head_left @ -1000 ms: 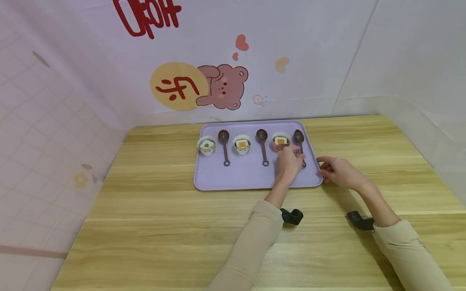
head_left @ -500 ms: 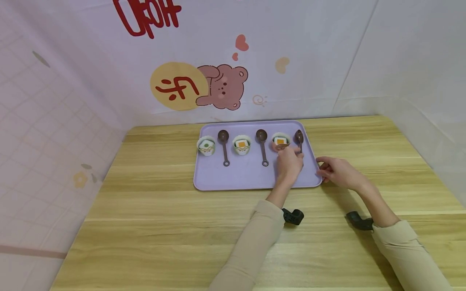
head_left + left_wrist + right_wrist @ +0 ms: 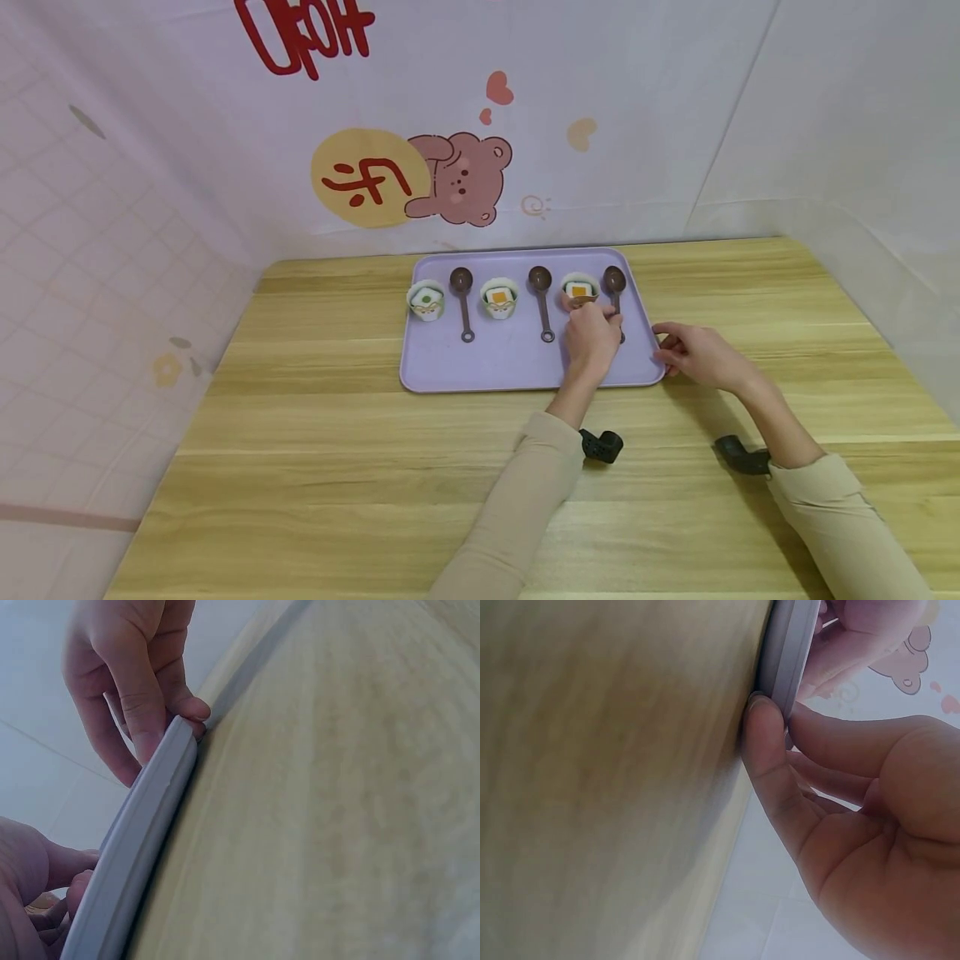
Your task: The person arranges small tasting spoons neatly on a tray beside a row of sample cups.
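A lilac tray [image 3: 480, 367] lies at the back of the table, bearing three brown measuring spoons in a row between small patterned paper cups. My left hand [image 3: 592, 337] pinches the handle of the rightmost measuring spoon [image 3: 614, 279], whose bowl faces up; part of the handle is hidden by the fingers. Just left of that spoon stands a pink-fronted cup [image 3: 580, 288] with a white and orange piece inside. My right hand [image 3: 701, 354] holds the tray's right edge. In the right wrist view its thumb and fingers [image 3: 765, 739] pinch the tray corner.
Further left on the tray are the middle spoon [image 3: 539, 279], a green cup [image 3: 498, 300], the left spoon [image 3: 461, 281] and another cup [image 3: 426, 302]. Behind the wooden table [image 3: 322, 467] hangs a white printed cloth [image 3: 637, 92]. A black device sits at each wrist.
The rightmost spoon's bowl has rolled in my left fingers, from tilted sideways to facing up. My left hand has shifted very slightly left. The right hand stays at the tray edge.
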Action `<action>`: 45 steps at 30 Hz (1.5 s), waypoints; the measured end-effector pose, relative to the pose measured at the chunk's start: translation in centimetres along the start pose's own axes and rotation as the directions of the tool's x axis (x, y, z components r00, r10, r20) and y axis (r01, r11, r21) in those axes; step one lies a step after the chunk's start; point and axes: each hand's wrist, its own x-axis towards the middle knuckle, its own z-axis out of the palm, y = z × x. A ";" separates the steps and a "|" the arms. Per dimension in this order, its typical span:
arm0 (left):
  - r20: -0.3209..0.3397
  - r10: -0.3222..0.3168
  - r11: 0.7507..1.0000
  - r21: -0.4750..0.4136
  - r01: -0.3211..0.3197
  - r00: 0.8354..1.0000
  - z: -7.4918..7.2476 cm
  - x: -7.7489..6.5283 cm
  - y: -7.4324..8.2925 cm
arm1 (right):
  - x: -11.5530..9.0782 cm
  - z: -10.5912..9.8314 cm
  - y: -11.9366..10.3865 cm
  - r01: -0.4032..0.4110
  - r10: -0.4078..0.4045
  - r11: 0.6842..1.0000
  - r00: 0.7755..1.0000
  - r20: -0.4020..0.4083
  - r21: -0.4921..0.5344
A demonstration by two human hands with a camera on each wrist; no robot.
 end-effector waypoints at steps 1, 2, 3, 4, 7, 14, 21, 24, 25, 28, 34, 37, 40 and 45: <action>-0.002 0.002 1.000 0.003 -0.002 1.000 0.0 0.0 0.0 | 0.0 0.0 0.0 -0.002 0.002 1.000 1.000 0.001 -0.002; -0.005 0.004 1.000 0.007 -0.004 1.000 0.0 0.0 -0.1 | 0.0 0.0 0.0 -0.004 0.004 1.000 1.000 0.002 -0.002; -0.007 0.008 1.000 0.012 -0.008 1.000 0.0 0.0 -0.1 | 0.1 0.0 0.0 -0.005 0.005 1.000 1.000 0.003 -0.001; -0.008 0.010 1.000 0.016 -0.010 1.000 -0.1 0.0 -0.1 | 0.1 0.0 0.0 -0.004 0.004 1.000 1.000 0.004 -0.001; -0.007 0.010 1.000 0.015 -0.010 1.000 -0.1 0.0 -0.2 | 0.1 0.0 0.1 -0.007 0.007 1.000 1.000 0.006 -0.001; 0.008 0.000 1.000 -0.008 0.000 1.000 -0.4 0.0 -0.2 | 0.1 -0.2 0.0 -0.014 0.014 1.000 1.000 0.008 -0.003; -0.016 0.057 0.998 -0.009 -0.057 0.998 -0.9 -0.5 -0.3 | 0.1 -0.2 -0.2 -0.017 0.017 1.000 1.000 0.006 -0.008; -0.027 0.087 0.996 -0.003 -0.087 0.996 -1.2 -0.8 -0.2 | 0.0 -0.2 -0.2 -0.017 0.017 1.000 1.000 0.002 -0.005; -0.030 0.094 0.996 -0.001 -0.094 0.995 -1.3 -0.8 -0.1 | 0.0 -0.2 -0.2 -0.017 0.017 1.000 1.000 0.002 -0.004; -0.038 0.113 0.994 0.000 -0.113 0.993 -1.5 -1.0 0.0 | 0.1 -0.3 -0.1 -0.012 0.012 1.000 1.000 0.002 0.001; -0.032 0.141 0.990 0.024 -0.140 0.989 -1.9 -1.3 0.3 | 0.1 -0.4 -0.1 -0.019 0.019 1.000 1.000 0.008 -0.002; -0.024 0.158 0.987 0.019 -0.157 0.987 -2.1 -1.4 0.4 | 0.1 -0.3 -0.1 -0.027 0.027 1.000 1.000 0.011 -0.004; -0.011 0.171 0.985 -0.012 -0.171 0.985 -2.4 -1.6 0.6 | 0.0 -0.3 -0.1 -0.030 0.030 1.000 0.999 0.012 -0.006; 0.000 0.184 0.982 -0.038 -0.183 0.983 -2.8 -1.9 0.9 | 0.0 -0.2 -0.1 -0.032 0.032 0.999 0.999 0.013 0.000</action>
